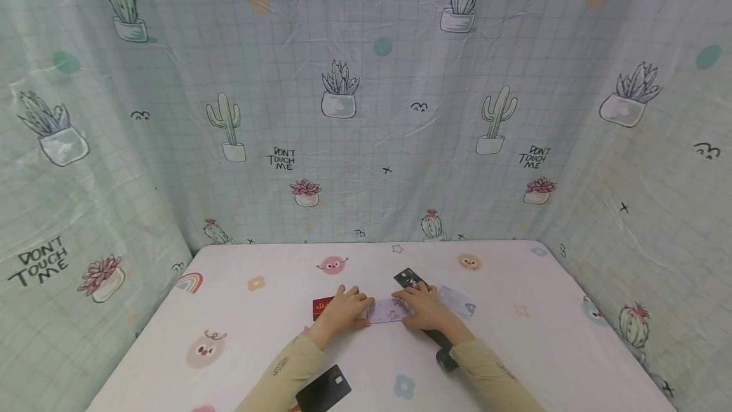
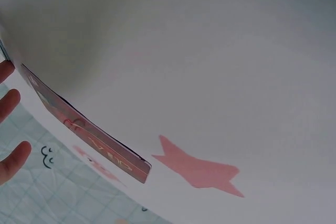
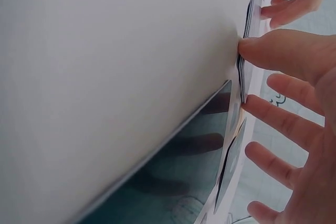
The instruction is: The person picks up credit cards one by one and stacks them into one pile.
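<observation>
A thin stack of pale purple printed paper, looking like banknotes (image 1: 387, 311), lies flat on the white table between both hands. At its left end my left hand (image 1: 343, 310) holds the edges between thumb and fingers. My right hand (image 1: 427, 307) grips the right end, thumb on the near edge and fingers at the far and end edges. In the right wrist view the stack's layered edge (image 3: 243, 72) meets the thumb tip. Only spread fingertips (image 2: 18, 153) of the left hand show in the left wrist view; its contact is hidden there.
A red VIP card (image 1: 321, 307) lies beside the left hand. Beyond the right hand is a black bank card (image 1: 407, 276), with a pale blue card (image 1: 457, 302) to its right. Another black VIP card (image 1: 323, 390) lies near the left forearm. A glossy dark card (image 3: 168, 177) lies below the right hand.
</observation>
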The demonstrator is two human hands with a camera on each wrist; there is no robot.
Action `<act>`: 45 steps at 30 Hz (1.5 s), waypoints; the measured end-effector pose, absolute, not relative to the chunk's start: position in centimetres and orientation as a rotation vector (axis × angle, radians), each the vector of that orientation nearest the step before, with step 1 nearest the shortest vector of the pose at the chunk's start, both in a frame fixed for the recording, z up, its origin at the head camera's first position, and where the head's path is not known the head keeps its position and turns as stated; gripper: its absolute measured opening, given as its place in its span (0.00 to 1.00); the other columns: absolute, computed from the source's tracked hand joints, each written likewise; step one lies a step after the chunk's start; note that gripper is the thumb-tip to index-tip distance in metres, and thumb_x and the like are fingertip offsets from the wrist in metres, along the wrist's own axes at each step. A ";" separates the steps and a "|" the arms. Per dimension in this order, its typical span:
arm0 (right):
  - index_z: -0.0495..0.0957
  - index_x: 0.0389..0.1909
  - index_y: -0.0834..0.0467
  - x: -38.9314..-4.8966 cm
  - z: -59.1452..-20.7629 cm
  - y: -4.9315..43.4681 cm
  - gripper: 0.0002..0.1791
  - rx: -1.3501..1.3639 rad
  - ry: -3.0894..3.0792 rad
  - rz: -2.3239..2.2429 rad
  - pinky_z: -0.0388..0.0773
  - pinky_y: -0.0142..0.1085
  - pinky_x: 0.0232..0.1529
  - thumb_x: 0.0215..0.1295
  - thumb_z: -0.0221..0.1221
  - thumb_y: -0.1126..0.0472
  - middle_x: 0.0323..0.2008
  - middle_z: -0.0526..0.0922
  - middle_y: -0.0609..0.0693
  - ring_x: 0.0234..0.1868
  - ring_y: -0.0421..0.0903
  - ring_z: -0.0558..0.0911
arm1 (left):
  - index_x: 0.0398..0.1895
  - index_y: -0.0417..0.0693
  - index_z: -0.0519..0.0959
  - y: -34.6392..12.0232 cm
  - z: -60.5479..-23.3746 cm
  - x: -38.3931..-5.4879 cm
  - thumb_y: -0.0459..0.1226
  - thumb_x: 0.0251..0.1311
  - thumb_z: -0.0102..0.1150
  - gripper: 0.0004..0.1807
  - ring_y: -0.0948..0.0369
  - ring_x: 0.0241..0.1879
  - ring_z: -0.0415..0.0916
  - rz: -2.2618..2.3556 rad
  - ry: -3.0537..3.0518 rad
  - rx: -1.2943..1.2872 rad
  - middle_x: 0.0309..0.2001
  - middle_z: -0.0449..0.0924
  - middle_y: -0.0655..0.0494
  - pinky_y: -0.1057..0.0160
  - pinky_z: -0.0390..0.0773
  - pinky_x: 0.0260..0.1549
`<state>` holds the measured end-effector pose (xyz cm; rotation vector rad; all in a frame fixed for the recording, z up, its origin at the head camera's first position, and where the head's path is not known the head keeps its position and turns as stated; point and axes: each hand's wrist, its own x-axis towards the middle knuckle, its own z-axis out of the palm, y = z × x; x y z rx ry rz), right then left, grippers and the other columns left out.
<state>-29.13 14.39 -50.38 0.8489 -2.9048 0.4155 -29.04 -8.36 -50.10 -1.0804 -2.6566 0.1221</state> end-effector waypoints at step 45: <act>0.70 0.53 0.49 -28.0 -51.0 15.3 0.26 0.868 -2.870 0.413 0.60 0.54 0.46 0.51 0.60 0.51 0.53 0.74 0.47 0.45 0.48 0.66 | 0.49 0.54 0.74 -9.3 -50.4 -28.1 0.53 0.52 0.56 0.23 0.60 0.39 0.70 0.121 -2.520 -1.103 0.40 0.79 0.60 0.59 0.68 0.38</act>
